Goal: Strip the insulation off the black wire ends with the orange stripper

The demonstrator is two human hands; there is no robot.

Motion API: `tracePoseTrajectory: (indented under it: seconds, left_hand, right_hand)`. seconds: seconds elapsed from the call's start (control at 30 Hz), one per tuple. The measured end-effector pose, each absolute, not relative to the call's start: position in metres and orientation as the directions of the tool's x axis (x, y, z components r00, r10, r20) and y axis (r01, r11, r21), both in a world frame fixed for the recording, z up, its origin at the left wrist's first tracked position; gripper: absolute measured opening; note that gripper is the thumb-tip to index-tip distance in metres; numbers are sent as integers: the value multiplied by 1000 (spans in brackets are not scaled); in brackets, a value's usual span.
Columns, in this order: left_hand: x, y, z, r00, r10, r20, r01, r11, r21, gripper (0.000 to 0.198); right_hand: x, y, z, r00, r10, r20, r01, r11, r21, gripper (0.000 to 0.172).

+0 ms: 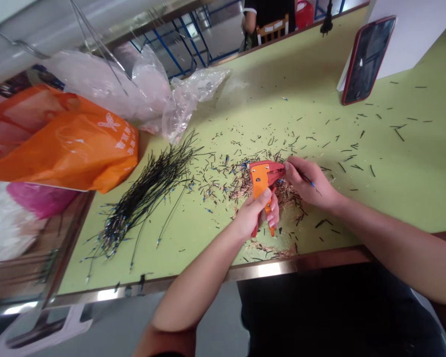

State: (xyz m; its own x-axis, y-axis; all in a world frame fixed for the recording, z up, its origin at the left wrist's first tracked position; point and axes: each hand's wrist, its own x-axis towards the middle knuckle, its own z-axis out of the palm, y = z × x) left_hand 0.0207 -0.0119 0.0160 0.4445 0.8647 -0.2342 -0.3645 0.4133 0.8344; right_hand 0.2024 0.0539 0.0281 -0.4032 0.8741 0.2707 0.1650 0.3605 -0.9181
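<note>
Left hand [254,210] wrapped around orange stripper [263,178] handles; thin wire [312,184] pinched by right hand [308,181], held at tool head; firm squeeze judged due.

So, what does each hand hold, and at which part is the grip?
The left hand holds the orange plastic wire stripper by its handles. The right hand pinches a thin black wire with a blue tip, near the stripper's head.

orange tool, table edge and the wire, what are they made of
Orange tool in the left hand: probably moulded plastic, even colour, slight sheen. Table edge: likely metal, mirror-like reflections. Wire in the right hand: dark sheath, perhaps plastic; too thin to tell.
</note>
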Motion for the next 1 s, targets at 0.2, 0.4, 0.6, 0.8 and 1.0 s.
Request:
tracePoseTrajectory:
  seconds: [0.2, 0.4, 0.6, 0.8, 1.0]
  left_hand:
    - [23, -12, 13, 460, 855, -240, -404, 442, 801, 63]
    - [19, -10, 15, 573, 783, -241, -464, 552, 693, 58]
    - [15, -11, 11, 613, 764, -198, -500, 571, 651, 57]
    - [14, -11, 9, 620, 762, -187, -511, 573, 641, 59]
    - [11, -8, 16, 568, 801, -190, -549, 541, 638, 54]
  right_hand:
    - [199, 54, 28, -375, 889, 263, 183, 349, -919, 55]
    - [199, 55, 30, -364, 903, 228, 182, 310, -933, 58]
    - [201, 54, 32, -356, 902, 246, 179, 323, -929, 59]
    - [203, 54, 30, -365, 895, 258, 173, 337, -925, 56]
    - [206, 54, 28, -368, 897, 244, 160, 319, -934, 53]
